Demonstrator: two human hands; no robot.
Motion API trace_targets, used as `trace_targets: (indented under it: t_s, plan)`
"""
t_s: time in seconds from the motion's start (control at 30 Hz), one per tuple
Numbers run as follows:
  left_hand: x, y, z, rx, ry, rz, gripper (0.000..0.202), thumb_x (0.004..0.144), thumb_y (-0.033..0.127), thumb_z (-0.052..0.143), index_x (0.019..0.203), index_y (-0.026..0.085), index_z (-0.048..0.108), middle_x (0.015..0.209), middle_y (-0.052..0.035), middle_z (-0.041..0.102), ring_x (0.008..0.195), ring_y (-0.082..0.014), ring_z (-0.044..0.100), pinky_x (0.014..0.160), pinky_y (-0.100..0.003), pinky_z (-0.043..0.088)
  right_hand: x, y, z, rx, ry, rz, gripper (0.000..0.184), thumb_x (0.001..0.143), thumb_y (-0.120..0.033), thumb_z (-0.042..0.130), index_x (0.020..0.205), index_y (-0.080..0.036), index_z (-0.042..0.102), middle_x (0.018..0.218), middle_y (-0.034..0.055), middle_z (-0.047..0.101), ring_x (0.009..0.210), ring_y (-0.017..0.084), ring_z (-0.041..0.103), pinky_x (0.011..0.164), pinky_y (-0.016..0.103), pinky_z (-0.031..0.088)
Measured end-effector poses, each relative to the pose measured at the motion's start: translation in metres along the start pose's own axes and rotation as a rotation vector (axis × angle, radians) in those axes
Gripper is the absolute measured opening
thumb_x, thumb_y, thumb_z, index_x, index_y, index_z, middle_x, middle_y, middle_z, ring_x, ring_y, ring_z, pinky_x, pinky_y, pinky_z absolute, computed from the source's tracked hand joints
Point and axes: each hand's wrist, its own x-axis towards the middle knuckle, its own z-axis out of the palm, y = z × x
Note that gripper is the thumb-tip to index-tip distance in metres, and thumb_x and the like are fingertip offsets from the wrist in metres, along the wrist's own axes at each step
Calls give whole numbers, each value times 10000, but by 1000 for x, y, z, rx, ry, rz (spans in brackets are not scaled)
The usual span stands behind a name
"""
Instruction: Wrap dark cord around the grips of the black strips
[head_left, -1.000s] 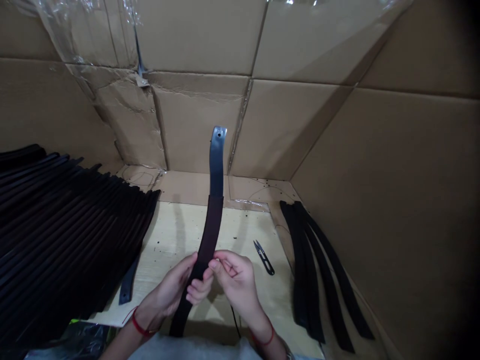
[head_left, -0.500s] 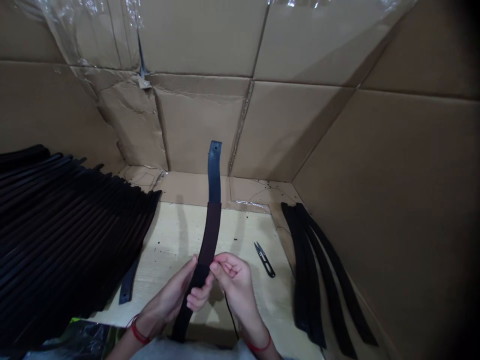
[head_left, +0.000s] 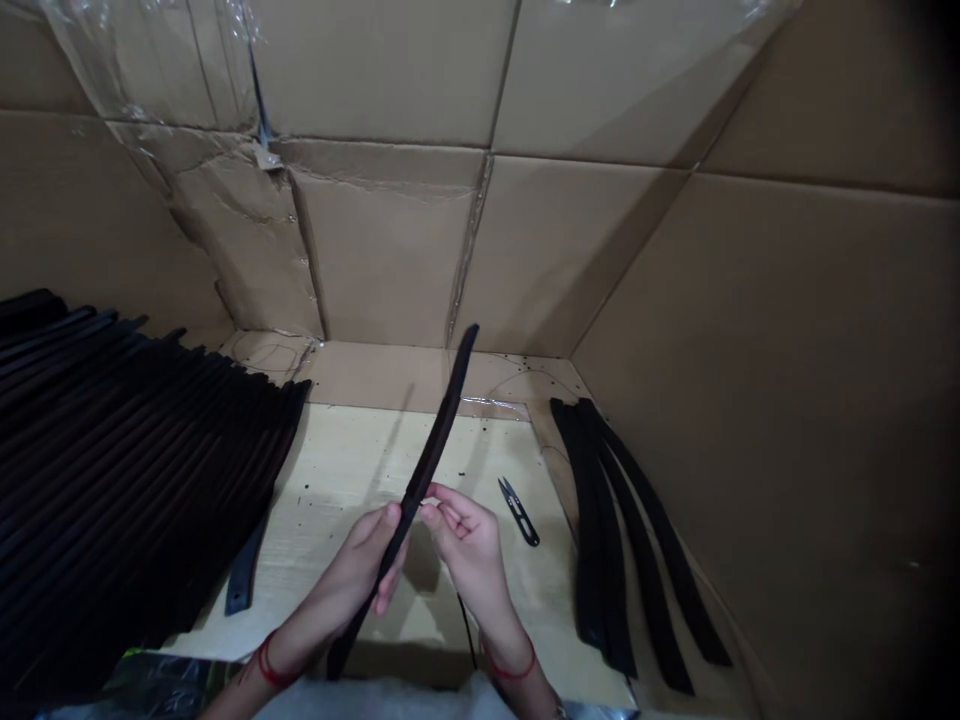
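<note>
A long dark strap (head_left: 439,440) with a brown middle section stands up from my left hand (head_left: 367,550), turned nearly edge-on to me. My left thumb and fingers are closed around its lower part. At the strap's right edge my right hand (head_left: 469,540) is pinched, thumb against forefinger; whatever lies between these fingertips is too small to make out. Black thread snips (head_left: 519,512) lie on the table to the right of my right hand, out of its grasp. A thin dark cord (head_left: 466,625) hangs below my right hand.
A large heap of dark straps (head_left: 135,480) covers the left side, one strap end with a hole (head_left: 240,585) sticking out. Several black straps (head_left: 600,540) lie at the right. Cardboard walls (head_left: 382,240) enclose the pale tabletop (head_left: 322,470), which has dark specks on it.
The strap has turned from its flat face to its edge, and its top now leans right and sits lower. Both hands keep nearly the same place. The whole view has shifted slightly.
</note>
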Motion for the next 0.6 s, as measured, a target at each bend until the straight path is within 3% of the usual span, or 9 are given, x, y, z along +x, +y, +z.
trace_targets:
  t_s: [0.13, 0.2, 0.3, 0.37, 0.5, 0.6]
  plan:
    - [-4, -3, -3, -145, -226, -27, 596, 890, 720, 260, 703, 188, 454, 396, 95, 328, 294, -57, 254, 341, -192, 201, 1, -2, 6, 30, -131, 49, 361, 731, -499, 754, 772, -143, 709, 550, 17, 652, 487, 144, 589, 475, 232, 462]
    - [-2, -2, -5, -168, -302, -29, 602, 871, 739, 286, 752, 181, 479, 443, 86, 376, 332, -61, 313, 380, -190, 279, -1, -2, 9, 17, -129, 45, 386, 776, -502, 712, 629, -154, 628, 495, 12, 619, 423, 131, 559, 418, 218, 422]
    - [2, 4, -5, -23, -124, 67, 506, 862, 649, 489, 780, 152, 535, 551, 31, 519, 477, -83, 478, 505, -193, 392, -3, -1, 9, 9, -57, -5, 425, 824, -499, 663, 574, -187, 520, 484, -15, 571, 392, 104, 499, 386, 206, 384]
    - [2, 6, -6, 23, -18, 71, 491, 868, 622, 506, 743, 149, 544, 519, 28, 514, 459, -87, 479, 473, -192, 371, -3, 0, 7, 8, -58, -25, 416, 813, -500, 678, 583, -183, 539, 487, -28, 546, 398, 90, 457, 386, 200, 365]
    - [7, -1, -6, -63, -220, -119, 614, 852, 747, 323, 671, 186, 495, 392, 71, 374, 287, -88, 335, 345, -221, 269, -1, -1, 2, 54, -223, -1, 387, 708, -522, 769, 783, -147, 711, 528, -16, 582, 432, 103, 478, 410, 209, 383]
    - [11, -6, -6, 8, -128, -29, 589, 816, 753, 416, 712, 180, 500, 476, 52, 438, 391, -94, 405, 416, -221, 312, 1, 0, 3, 82, -126, -16, 380, 723, -491, 768, 899, -157, 720, 657, 24, 670, 544, 145, 580, 511, 241, 470]
